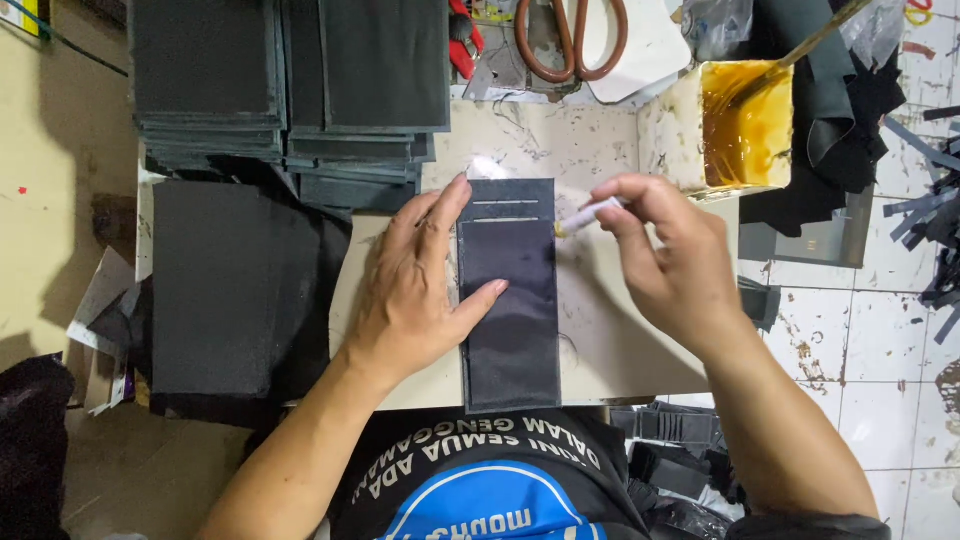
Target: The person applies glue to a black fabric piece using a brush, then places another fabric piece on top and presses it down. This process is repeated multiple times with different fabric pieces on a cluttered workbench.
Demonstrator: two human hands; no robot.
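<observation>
Glue-stained and scuffed, a pale work board (600, 345) fills the middle of a cluttered workshop bench seen from above. At its centre lies a dark rectangular panel (510, 300), long side running away from the worker, with two thin pale slits near its far end.

The left hand (415, 290) lies flat and spread on the panel's left edge, fingers pointing away and the thumb stretched across the dark surface, pinning it to the board. The right hand (665, 255) hovers just right of the panel, fingers pinched around a small pale-handled brush (585, 215) whose yellowed tip meets the panel's right edge near the slits.

Beyond the panel to the right stands an open square tin of amber glue (745, 125) with a stick resting in it. Directly beyond the panel, at the far edge of the bench, lie brown-handled scissors (570, 40). Beyond and to the left of the panel rise stacks of dark cut sheets (290, 80), and a larger dark sheet (235, 290) lies left of the left hand. Dark offcuts (925, 210) are scattered on white tiles well to the right of the panel.
</observation>
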